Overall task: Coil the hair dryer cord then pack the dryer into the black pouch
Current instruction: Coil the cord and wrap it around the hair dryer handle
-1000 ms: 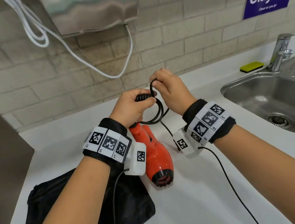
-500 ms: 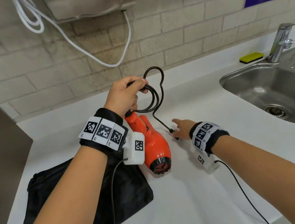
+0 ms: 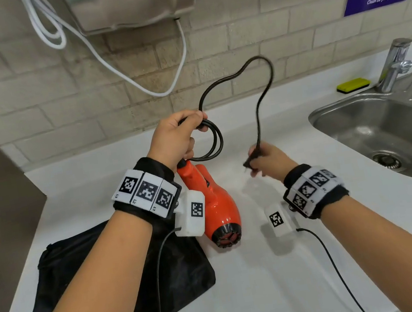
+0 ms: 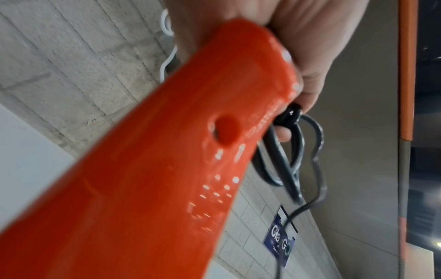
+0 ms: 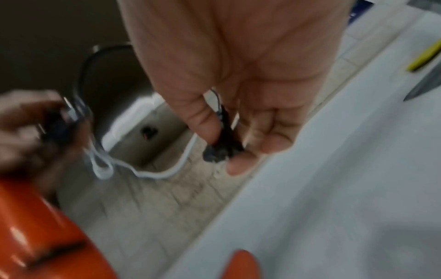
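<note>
**Cord Coiling in Progress: Handling Notes**

My left hand (image 3: 177,136) is closed around the handle end of the hair dryer (image 3: 215,208) and pins two finished loops of the cord (image 3: 258,98) against it. My right hand (image 3: 268,161) pinches the plug (image 5: 223,149) between thumb and fingers, lifted clear of the surface (image 3: 275,280). Between the two hands the free cord arches upward in one tall, uneven loop.

Handling, as I judge it:
1. The cord is round, black and springy. It holds a curve on its own, so loops will tend to open unless they are kept pinned at the handle.
2. The best hold is near the plug, feeding each turn into the left-hand grip.
3. The dryer body is glossy orange plastic, likely rigid and somewhat slick. The handle is the secure grip point; the barrel is not.

Appearance: a compact orange dryer with a black nozzle ring, its barrel pointing toward me and resting low over the surface. I cannot tell whether it touches.

The black pouch (image 3: 111,280) lies flat and limp just beside the dryer, under my left forearm. It looks like thin fabric, and its mouth will probably need holding open.
</note>
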{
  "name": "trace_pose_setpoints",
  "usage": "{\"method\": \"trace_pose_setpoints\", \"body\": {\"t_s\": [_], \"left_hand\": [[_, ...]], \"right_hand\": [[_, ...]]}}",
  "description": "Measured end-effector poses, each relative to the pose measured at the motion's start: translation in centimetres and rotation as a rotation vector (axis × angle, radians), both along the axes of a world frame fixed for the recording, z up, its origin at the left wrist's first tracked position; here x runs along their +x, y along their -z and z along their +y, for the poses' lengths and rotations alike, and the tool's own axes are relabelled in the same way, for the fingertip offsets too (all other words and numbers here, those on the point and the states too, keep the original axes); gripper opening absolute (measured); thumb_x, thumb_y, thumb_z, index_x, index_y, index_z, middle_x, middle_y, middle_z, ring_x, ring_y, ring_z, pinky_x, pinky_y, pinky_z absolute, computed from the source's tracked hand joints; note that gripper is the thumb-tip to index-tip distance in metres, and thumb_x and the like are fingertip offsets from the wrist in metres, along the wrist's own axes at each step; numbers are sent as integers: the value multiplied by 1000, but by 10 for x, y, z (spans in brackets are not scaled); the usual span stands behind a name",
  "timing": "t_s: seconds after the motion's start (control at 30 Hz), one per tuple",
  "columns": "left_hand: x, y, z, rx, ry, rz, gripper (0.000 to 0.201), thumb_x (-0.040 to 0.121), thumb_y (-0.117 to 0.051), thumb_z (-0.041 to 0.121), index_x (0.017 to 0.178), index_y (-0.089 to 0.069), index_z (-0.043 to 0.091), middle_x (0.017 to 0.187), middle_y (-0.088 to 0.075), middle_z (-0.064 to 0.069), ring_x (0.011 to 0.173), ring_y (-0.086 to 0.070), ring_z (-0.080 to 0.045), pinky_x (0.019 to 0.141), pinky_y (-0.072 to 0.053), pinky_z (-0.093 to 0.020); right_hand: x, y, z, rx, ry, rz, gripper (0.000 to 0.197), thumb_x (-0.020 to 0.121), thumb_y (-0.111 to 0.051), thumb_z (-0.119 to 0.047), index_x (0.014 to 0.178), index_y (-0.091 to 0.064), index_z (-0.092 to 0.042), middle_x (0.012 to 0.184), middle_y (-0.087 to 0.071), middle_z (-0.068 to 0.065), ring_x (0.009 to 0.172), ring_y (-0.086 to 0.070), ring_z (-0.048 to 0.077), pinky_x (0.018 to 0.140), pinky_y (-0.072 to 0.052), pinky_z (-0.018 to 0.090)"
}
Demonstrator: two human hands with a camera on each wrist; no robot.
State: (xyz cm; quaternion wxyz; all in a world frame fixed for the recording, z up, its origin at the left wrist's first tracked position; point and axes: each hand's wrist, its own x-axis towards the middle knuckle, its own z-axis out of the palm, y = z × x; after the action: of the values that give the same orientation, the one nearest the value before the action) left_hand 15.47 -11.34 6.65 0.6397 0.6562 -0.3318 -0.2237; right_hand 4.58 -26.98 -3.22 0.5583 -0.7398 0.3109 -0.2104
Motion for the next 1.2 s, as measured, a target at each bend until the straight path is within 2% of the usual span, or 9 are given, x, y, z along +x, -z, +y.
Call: {"method": "trace_pose_setpoints", "body": {"t_s": [0.1, 0.2, 0.43, 0.6, 0.73, 0.9, 1.0, 1.13, 1.2], "left_hand": [[-1, 0, -1, -5, -17, 3, 19, 92, -49, 16, 79, -62, 20, 73, -60, 0, 32, -23, -5, 35, -19, -15], [-4, 1, -2, -18, -20, -4, 16, 91, -51, 16, 80, -61, 21, 74, -60, 1, 33, -24, -6, 36, -19, -17], [-8, 1, -5, -28, 47, -19, 8, 91, -54, 18, 86, -60, 17, 73, -59, 0, 31, -25, -3, 33, -21, -14], [-10, 2, -5, -18, 141, -22, 8, 88, -58, 14, 83, -61, 19, 62, -45, -2, 35, -28, -2, 34, -21, -15], [-8, 3, -7, -6, 196, -12, 13, 90, -54, 9, 92, -62, 20, 64, -39, -5, 33, -26, -2, 33, -21, -15], [2, 1, -6, -31, 118, 26, 13, 92, -51, 12, 93, -62, 19, 72, -55, -1, 33, -26, -1, 32, -22, -13], [6, 0, -4, -36, 64, 73, 15, 94, -48, 21, 87, -60, 17, 75, -55, 1, 30, -23, -1, 32, -20, -13], [9, -1, 0, -36, 48, 119, 24, 95, -45, 28, 79, -55, 14, 74, -56, 0, 29, -21, -1, 32, -20, -14], [8, -1, 0, -33, 58, 123, 21, 95, -46, 26, 80, -57, 15, 77, -59, 0, 29, -21, -1, 33, -20, -14]], "right_hand": [[-7, -32, 19, 86, 2, -453, 35, 79, -51, 18, 76, -50, -17, 89, -56, 9, 73, -63, 16, 54, -48, 9], [-10, -53, 38, 72, -113, -639, 28, 69, -62, 10, 78, -54, -16, 85, -61, 5, 70, -65, 5, 66, -52, 14], [11, -47, 56, -140, -31, -545, 37, 64, -73, -1, 71, -50, -29, 88, -52, 10, 81, -57, 26, 79, -49, 38], [31, -51, 60, -269, 9, -625, 43, 65, -64, 3, 73, -33, -26, 78, -41, 4, 66, -45, 12, 60, -41, 17], [36, -51, 59, -276, -92, -570, 36, 83, -48, 10, 100, -33, -18, 79, -48, -8, 62, -51, -10, 61, -43, 10], [16, -24, 49, -464, -278, -240, 19, 94, -38, -30, 99, -47, -15, 61, -44, -12, 53, -47, 0, 57, -41, 19], [5, -4, 22, -473, -187, 109, 25, 97, -36, -25, 86, -55, -12, 62, -48, -5, 64, -50, 16, 67, -39, 27], [-7, 27, -6, -421, -151, 845, 32, 96, -36, -16, 121, -53, -5, 124, -56, 15, 115, -54, 31, 98, -43, 36], [-14, 30, -7, -482, -251, 957, 39, 94, -38, -10, 132, -45, -6, 139, -46, 14, 126, -47, 29, 105, -39, 35]]}}
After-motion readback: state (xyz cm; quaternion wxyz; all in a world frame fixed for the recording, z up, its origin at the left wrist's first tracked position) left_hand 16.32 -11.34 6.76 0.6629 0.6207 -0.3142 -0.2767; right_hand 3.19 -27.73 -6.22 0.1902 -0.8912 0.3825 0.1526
